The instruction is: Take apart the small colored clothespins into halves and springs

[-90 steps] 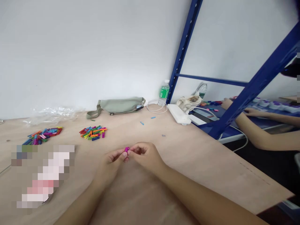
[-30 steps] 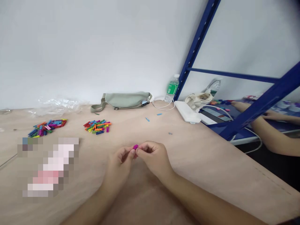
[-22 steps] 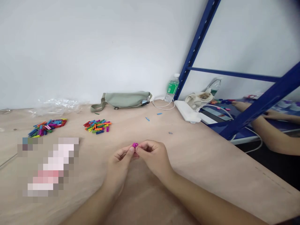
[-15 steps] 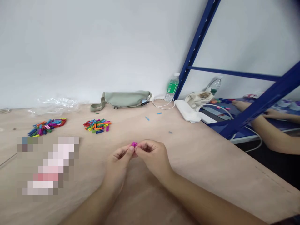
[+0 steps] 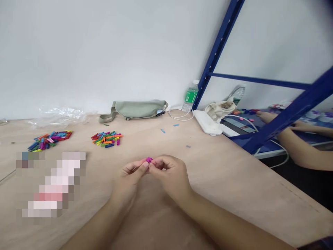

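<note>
Magenta mini clothespin (image 5: 148, 159) is being held up at the lower middle of the frame, just above the plywood tabletop (image 5: 229, 187), pinched between both hands. Its long axis is running roughly left to right, tilted slightly, and which end is the jaw end is too small to tell. The left hand (image 5: 128, 177) is pinching it from the left, thumb pressed on, other fingers loosely curled. The right hand (image 5: 169, 173) is gripping from the right, fingers curled in and pressed together against it. The hands are touching at the fingertips, wrists resting low toward the bottom edge.

Plywood is running on around the hands, with the table's edge sloping toward the lower right. Two piles of multicoloured mini clothespins (image 5: 106, 139) are sitting well apart at upper left, and loose blue pieces (image 5: 162, 131) are lying above the hands. A pixelated object (image 5: 50, 184) is blocking detail at lower left. A sage belt bag (image 5: 135, 109), plastic wrap (image 5: 61, 116), a water bottle (image 5: 190, 97) and a white power bank (image 5: 206, 122) are lining the wall side. At far right, past a blue steel shelf frame (image 5: 215, 59), a co-worker's hands (image 5: 270, 117) are working at another table.
</note>
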A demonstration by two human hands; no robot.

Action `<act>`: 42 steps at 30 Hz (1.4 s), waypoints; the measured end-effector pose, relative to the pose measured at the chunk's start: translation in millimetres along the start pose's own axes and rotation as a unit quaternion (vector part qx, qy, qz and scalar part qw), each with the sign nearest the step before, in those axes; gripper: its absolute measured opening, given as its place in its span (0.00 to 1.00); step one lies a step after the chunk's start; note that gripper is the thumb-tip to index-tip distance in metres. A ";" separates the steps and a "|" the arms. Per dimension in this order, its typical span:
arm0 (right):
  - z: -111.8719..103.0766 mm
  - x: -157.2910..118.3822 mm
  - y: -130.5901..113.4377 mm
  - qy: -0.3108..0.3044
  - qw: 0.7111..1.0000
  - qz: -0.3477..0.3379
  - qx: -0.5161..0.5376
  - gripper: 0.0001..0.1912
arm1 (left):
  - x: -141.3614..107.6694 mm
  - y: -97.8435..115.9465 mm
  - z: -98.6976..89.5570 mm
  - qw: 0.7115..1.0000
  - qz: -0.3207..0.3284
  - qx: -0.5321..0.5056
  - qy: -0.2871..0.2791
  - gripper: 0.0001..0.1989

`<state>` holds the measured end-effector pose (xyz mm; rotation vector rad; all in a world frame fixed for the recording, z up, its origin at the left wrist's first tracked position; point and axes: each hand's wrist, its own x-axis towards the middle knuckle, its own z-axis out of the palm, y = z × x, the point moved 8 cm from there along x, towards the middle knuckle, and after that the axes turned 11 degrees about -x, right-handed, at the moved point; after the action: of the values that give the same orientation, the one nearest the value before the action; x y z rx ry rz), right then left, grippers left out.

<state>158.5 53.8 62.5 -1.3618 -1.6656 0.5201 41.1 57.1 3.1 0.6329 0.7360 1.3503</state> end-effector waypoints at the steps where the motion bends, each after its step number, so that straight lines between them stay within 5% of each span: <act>1: -0.1 0.0 0.0 0.001 1.000 -0.003 -0.006 0.07 | 0.4 -0.4 0.1 1.000 -0.006 -0.003 -0.003 0.08; 14: 0.9 -1.9 -5.8 0.014 0.995 -0.065 -0.077 0.06 | 7.3 -6.9 -2.9 0.994 -0.075 -0.065 -0.050 0.03; 30: -2.6 0.2 -8.4 0.001 0.993 -0.075 -0.093 0.07 | 2.2 24.5 11.7 0.986 0.067 0.119 -0.092 0.02; 37: -0.1 -1.5 -13.7 -0.008 0.990 -0.095 -0.105 0.06 | 1.0 11.6 4.6 0.993 -0.037 0.077 -0.086 0.07; 42: 3.2 0.8 -14.1 -0.048 0.987 -0.102 -0.112 0.06 | 6.5 8.6 -3.1 0.993 -0.047 0.072 -0.076 0.09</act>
<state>148.0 51.0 72.1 -1.3216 -1.9649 0.2907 33.8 64.6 7.1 0.7977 0.7345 1.1567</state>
